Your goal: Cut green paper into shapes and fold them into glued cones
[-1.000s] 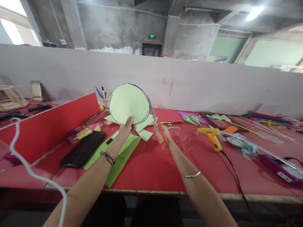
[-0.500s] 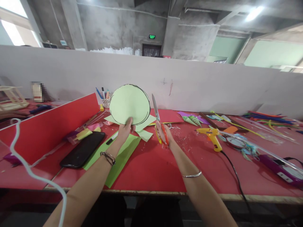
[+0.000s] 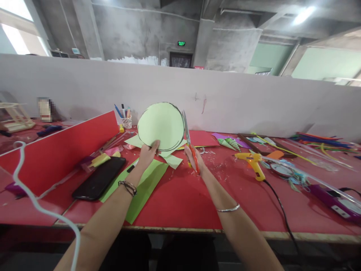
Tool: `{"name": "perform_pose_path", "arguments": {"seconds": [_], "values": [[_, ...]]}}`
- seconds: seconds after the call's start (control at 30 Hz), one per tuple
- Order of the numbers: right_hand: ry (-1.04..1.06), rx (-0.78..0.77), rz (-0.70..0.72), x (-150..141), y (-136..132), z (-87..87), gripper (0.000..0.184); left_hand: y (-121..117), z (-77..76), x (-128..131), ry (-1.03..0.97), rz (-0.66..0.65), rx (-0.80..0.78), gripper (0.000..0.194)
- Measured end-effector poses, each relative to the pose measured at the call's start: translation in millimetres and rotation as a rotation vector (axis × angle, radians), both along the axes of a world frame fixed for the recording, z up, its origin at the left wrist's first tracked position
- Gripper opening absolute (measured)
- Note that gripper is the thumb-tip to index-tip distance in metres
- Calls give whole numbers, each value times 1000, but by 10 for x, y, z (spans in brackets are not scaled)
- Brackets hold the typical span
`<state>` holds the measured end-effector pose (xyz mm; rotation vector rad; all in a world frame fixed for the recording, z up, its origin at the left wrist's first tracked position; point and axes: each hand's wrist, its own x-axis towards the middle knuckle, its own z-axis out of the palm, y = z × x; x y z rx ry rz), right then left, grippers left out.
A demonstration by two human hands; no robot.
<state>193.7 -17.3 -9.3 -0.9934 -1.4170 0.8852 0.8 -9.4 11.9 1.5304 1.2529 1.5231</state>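
Observation:
Pinched at its lower edge by my left hand (image 3: 149, 152) is a round pale-green paper disc (image 3: 161, 126), held upright above the table with a black line along its rim. My right hand (image 3: 196, 160) grips the orange and yellow handles of a pair of scissors (image 3: 187, 131). Their blades point up beside the disc's right edge; whether they touch it I cannot tell. Pale-green paper scraps (image 3: 172, 161) lie below the disc. Under my left forearm is a bright green sheet (image 3: 146, 190), with a black marker (image 3: 132, 167) on it.
A black phone (image 3: 98, 178) lies left of the green sheet, near a standing red board (image 3: 64, 150). To the right are a yellow glue gun (image 3: 252, 162) with a black cord and a purple power strip (image 3: 335, 203). A pen cup (image 3: 126, 121) stands at the back.
My left hand has shifted the paper disc rightward and slightly down, bringing its edge to the scissors. The scissor blades look a little more parted.

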Motion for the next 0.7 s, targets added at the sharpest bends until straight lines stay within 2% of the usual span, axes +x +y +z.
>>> {"name": "perform_pose_path", "arguments": {"seconds": [0.17,0.3,0.43,0.57,0.7], "values": [[72,-18,33,-3,-59,68,44,78,-120,-32,173,-117,-33,39],[138,-49,75,31,-92,89,43,130,-199,-31,121,-94,19,37],[131,-64,110,39,-65,64,40,148,-202,-34,60,-98,32,44],[233,-147,42,1,-7,46,30,154,-192,-57,47,-71,6,41],[366,-159,-26,-50,9,75,24,120,-192,-23,6,-82,-11,33]]}}
